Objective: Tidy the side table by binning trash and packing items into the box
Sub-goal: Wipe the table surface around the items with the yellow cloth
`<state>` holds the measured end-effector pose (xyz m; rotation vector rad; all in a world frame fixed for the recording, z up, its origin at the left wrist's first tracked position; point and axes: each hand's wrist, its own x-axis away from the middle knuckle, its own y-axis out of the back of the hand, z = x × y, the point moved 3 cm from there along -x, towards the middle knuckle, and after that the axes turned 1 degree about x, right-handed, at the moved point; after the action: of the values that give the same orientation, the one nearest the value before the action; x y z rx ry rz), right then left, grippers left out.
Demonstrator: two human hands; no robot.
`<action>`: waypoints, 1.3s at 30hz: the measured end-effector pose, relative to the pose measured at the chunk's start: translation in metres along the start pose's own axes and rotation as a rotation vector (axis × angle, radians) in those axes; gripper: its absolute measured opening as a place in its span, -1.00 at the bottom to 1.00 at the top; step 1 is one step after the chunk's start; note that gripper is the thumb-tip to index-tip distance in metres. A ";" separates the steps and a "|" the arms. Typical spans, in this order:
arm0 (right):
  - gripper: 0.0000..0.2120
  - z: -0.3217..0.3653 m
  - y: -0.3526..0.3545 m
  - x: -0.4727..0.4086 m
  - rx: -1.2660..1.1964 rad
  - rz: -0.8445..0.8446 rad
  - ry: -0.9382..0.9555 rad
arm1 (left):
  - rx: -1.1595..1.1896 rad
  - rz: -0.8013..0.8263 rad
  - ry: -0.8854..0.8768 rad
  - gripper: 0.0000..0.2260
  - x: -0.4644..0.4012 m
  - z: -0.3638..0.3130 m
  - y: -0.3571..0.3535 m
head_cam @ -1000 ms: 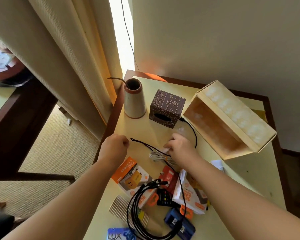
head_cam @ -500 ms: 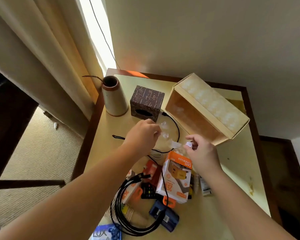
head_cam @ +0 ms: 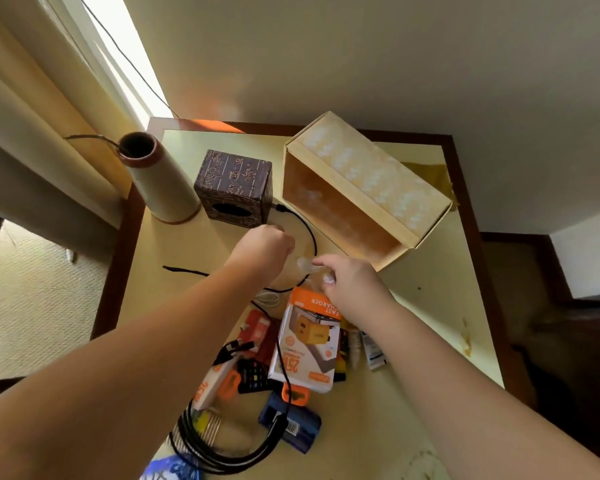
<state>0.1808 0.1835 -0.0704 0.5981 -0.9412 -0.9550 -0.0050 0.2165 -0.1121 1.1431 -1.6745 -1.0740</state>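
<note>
Your hands: left hand, right hand pinch clear wrapper. Box at 1 o'clock empty; desk clutter at 6 unpacked.

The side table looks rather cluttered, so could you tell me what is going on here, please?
A person is tidying it. Both hands, left and right, pinch a clear plastic scrap above the table. The box lies on its side, open and empty. Charger packs and cables are not yet packed.
</note>
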 end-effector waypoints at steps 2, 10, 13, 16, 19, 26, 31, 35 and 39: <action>-0.52 0.000 -0.004 -0.008 0.074 0.063 0.005 | -0.024 0.033 0.024 -0.80 0.004 -0.003 0.005; -0.61 0.006 -0.004 -0.024 0.310 0.196 0.114 | 0.193 -0.190 0.126 -0.85 0.053 -0.006 0.030; -0.72 0.009 -0.007 -0.030 0.417 0.199 0.128 | 0.261 -0.469 0.110 -0.91 0.087 -0.016 0.052; -0.76 0.010 -0.007 -0.030 0.463 0.180 0.153 | 0.343 -0.538 0.153 -0.94 0.123 -0.027 0.060; -0.75 0.005 -0.007 -0.025 0.401 0.102 0.213 | 0.416 -0.525 0.183 -0.91 0.153 -0.040 0.053; -0.88 -0.002 0.005 -0.016 0.064 -0.147 0.219 | 0.465 -0.496 0.183 -0.86 0.170 -0.044 0.041; -0.91 0.002 0.016 -0.023 -0.043 -0.297 0.198 | 0.485 -0.497 0.176 -0.90 0.150 -0.039 0.049; -0.90 0.009 0.018 -0.052 -0.043 -0.291 0.094 | 0.495 -0.512 0.181 -0.90 0.135 -0.031 0.054; -0.91 0.022 0.018 -0.084 -0.122 -0.270 0.007 | 0.505 -0.537 0.183 -0.91 0.128 -0.022 0.060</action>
<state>0.1479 0.2656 -0.0793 0.6347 -0.8014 -1.2412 -0.0318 0.1038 -0.0290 2.0370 -1.5715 -0.8290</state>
